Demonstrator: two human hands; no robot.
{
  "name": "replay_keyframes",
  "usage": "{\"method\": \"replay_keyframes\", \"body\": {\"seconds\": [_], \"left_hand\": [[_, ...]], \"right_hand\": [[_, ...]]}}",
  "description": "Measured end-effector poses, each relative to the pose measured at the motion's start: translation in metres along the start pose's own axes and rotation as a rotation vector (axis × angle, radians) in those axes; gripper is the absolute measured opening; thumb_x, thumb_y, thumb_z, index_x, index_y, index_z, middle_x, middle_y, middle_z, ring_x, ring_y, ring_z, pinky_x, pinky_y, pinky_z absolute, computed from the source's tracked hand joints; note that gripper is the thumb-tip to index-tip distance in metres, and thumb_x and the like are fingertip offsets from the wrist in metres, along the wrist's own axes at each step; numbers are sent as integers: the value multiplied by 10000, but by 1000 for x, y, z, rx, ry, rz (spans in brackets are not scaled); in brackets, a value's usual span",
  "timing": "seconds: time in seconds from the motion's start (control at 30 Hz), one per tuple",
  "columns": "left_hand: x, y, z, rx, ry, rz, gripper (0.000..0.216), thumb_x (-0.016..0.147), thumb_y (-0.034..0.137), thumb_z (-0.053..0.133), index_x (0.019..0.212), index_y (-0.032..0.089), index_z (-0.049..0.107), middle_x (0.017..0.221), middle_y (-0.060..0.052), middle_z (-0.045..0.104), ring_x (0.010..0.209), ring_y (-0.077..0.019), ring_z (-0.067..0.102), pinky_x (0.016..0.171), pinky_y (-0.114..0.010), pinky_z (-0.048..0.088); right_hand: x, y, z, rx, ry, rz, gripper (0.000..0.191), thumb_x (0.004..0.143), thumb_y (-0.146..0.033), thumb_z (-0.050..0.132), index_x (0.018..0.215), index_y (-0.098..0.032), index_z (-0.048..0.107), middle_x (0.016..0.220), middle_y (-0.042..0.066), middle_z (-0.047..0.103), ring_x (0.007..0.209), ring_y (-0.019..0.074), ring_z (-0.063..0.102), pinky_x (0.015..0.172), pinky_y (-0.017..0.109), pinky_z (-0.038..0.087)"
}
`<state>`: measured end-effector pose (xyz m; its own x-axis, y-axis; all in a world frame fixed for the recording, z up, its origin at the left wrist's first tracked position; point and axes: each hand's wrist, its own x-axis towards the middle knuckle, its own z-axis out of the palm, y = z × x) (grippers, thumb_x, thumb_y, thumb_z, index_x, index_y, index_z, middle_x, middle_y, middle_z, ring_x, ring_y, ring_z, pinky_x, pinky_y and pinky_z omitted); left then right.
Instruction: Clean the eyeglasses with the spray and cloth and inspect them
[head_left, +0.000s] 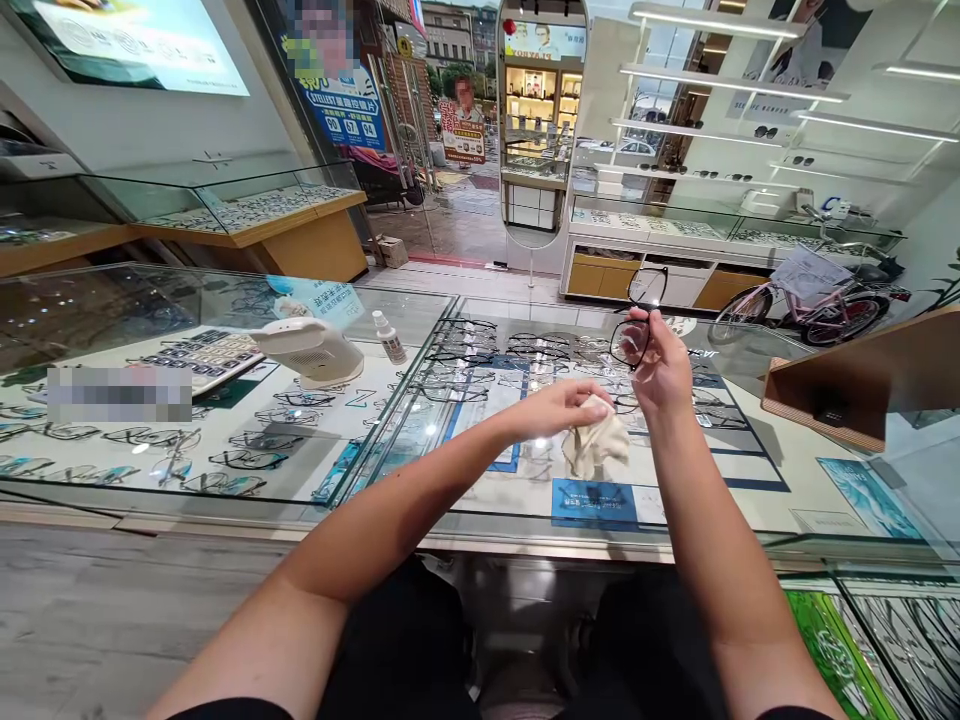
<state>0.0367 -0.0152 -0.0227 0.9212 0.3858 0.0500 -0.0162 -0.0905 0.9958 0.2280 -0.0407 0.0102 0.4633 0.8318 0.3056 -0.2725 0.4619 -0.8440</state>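
Observation:
In the head view, my right hand (663, 362) is raised over the glass counter, its fingers closed on a pair of dark-framed eyeglasses (631, 342). The frame is held on edge, one lens above the other. Lower and to the left, my left hand (561, 408) pinches a cream cleaning cloth (598, 440) that hangs in loose folds. Cloth and eyeglasses are apart. Beneath both hands, rows of eyeglass frames (461, 360) lie inside the glass display counter (480, 540).
A small white spray bottle (389, 338) stands on the counter to the left, beside a beige device (311, 352). At the right is a brown wooden stand (832, 395). Farther off are an oval mirror (534, 130) and a pink bicycle (817, 300).

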Motion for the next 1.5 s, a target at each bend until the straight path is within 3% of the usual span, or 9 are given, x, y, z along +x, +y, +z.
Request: {"method": "replay_keyframes", "body": {"seconds": [0.17,0.3,0.5,0.6,0.73,1.0,1.33,1.5], "left_hand": [[4,11,-17,-255,336,28,620,724,494,928,1181,173,660,907,-16,707,743,-110,621,687,-229,445],[6,15,-25,-296,537,161,622,687,443,957,1138,158,638,940,-43,747,790,-131,676,745,-250,510],[2,12,-14,164,874,468,298,850,399,852,1009,186,718,995,-56,736,875,-155,716,762,-266,582],[0,10,-6,378,982,550,208,901,370,812,1000,199,746,1004,-57,723,884,-155,719,745,-262,601],[0,7,-1,395,998,523,270,878,392,845,986,192,700,938,-48,745,831,-159,737,707,-263,620],[1,4,1,309,784,532,242,952,384,772,1095,188,759,1059,-73,796,977,-186,793,892,-323,678],[2,0,-3,422,905,532,201,937,382,787,1014,198,806,995,-68,799,916,-188,761,783,-308,670],[2,-1,-6,500,840,574,157,955,336,770,1026,199,802,993,-61,813,901,-174,762,767,-279,648]], "right_hand": [[-2,-1,3,-98,24,-131,313,788,-570,864,868,-269,837,1025,34,812,852,161,669,747,285,544],[-4,1,4,-249,-14,-299,251,857,-519,837,813,-272,843,954,39,790,919,196,666,866,339,531],[-8,9,6,-517,1,-481,298,927,-536,779,891,-251,859,891,48,755,893,217,670,826,380,509],[-16,14,14,-566,-42,-516,271,950,-495,765,922,-244,865,861,45,740,861,211,663,792,378,503],[-27,21,25,-616,-59,-520,246,961,-459,755,896,-251,867,865,48,738,866,216,672,821,394,524],[-25,28,23,-595,13,-443,318,932,-547,759,899,-253,877,828,48,703,850,219,660,805,394,538],[-29,36,25,-503,-31,-321,331,920,-568,767,848,-261,870,788,37,669,824,215,629,836,405,532],[-27,42,23,-458,20,-270,324,904,-557,778,846,-251,869,792,36,665,831,217,627,830,398,532]]}}
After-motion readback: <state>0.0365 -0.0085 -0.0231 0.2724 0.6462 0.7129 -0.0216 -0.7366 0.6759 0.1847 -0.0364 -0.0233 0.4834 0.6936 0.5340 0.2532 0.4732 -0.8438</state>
